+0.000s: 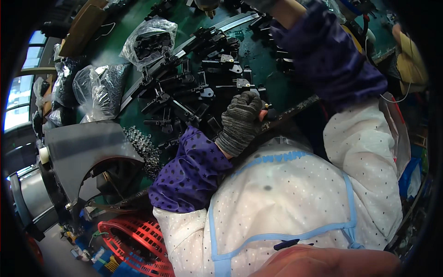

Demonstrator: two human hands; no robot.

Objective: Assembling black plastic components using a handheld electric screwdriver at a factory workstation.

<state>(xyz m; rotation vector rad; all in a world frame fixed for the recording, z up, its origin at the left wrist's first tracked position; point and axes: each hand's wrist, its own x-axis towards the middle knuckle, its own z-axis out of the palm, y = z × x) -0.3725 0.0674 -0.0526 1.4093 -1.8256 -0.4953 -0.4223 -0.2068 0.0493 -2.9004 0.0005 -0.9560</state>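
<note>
Cluttering green tabletop (188,19), black parts (210,42), window (19,91)

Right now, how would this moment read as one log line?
left hand: gloved, fingers curled, beside black fittings; right hand: cut off at top edge; red basket: lower left

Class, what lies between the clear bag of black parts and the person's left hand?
Between the bag and left hand, the head view shows a silvery metal strip and several black assemblies.
</note>
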